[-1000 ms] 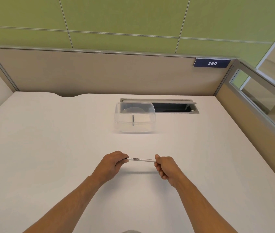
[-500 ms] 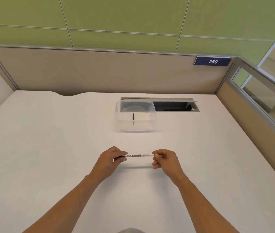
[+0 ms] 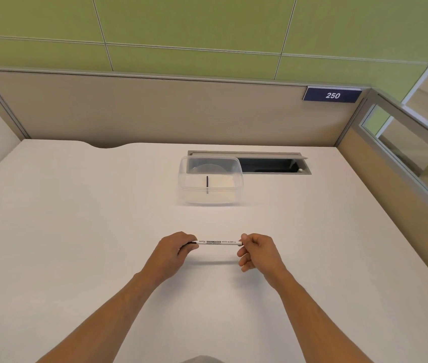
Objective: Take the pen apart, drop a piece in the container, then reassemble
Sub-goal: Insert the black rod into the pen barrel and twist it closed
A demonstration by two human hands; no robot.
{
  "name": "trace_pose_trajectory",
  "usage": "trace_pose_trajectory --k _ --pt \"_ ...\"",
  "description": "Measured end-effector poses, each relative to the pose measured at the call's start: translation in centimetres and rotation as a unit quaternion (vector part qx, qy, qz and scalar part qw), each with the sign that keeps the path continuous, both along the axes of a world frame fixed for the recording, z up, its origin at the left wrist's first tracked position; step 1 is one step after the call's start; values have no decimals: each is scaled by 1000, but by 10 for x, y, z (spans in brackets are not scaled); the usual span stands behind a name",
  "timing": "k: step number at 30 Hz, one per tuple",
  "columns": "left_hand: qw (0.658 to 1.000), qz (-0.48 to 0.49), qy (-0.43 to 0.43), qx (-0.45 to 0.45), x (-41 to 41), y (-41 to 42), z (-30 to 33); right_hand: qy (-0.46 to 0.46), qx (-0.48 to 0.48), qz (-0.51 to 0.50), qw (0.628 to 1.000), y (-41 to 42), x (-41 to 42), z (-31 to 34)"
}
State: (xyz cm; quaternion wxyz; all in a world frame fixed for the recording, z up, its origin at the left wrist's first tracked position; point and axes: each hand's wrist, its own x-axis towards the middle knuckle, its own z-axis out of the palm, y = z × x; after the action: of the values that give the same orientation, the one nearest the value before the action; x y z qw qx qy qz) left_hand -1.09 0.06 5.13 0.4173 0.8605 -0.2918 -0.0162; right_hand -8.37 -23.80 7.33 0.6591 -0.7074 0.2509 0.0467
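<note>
**Slim marker held level between two hands, one piece lying in the tub**

The slim white whiteboard marker with black printed lettering [image 3: 219, 242] hangs in the air above the plain white table [image 3: 76, 231], near the person and well short of the clear, lidless plastic container [image 3: 210, 179] that stands further back. Its long axis runs straight across the view, left to right and close to level. The dark end points toward the left hand [image 3: 173, 247]; the white butt end points toward the right hand [image 3: 256, 251].

The left hand's grip is pressed together, thumb and forefinger pinching the dark end, which is mostly hidden inside the fingers. The right hand's grip pinches the very tip of the butt end with thumb and forefinger, the other fingers curled loosely beneath and not touching the barrel.

By its look the marker is light, stiff and smooth-skinned plastic, so it needs little force but could spin or slide in a fingertip pinch. A firmer hold would sit on the printed barrel, with the other hand working the end piece along the same axis, pulling or twisting rather than bending. The thin barrel would likely flex or crack under a sideways load.

A short, thin black piece [image 3: 207, 184] lies inside the container, pointing away from the person, roughly at right angles to the marker. It is small and light, and is probably best picked up with a fingertip pinch at its middle.
</note>
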Motion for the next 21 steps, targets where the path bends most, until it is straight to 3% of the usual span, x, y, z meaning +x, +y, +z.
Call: trace_pose_trajectory --k 8,21 --pt "999 -2 -44 -23 -2 1 -4 60 -51 46 996 2 1 5" --pt "991 -3 -127 -29 -4 -2 -5 98 15 23 995 1 4 14"
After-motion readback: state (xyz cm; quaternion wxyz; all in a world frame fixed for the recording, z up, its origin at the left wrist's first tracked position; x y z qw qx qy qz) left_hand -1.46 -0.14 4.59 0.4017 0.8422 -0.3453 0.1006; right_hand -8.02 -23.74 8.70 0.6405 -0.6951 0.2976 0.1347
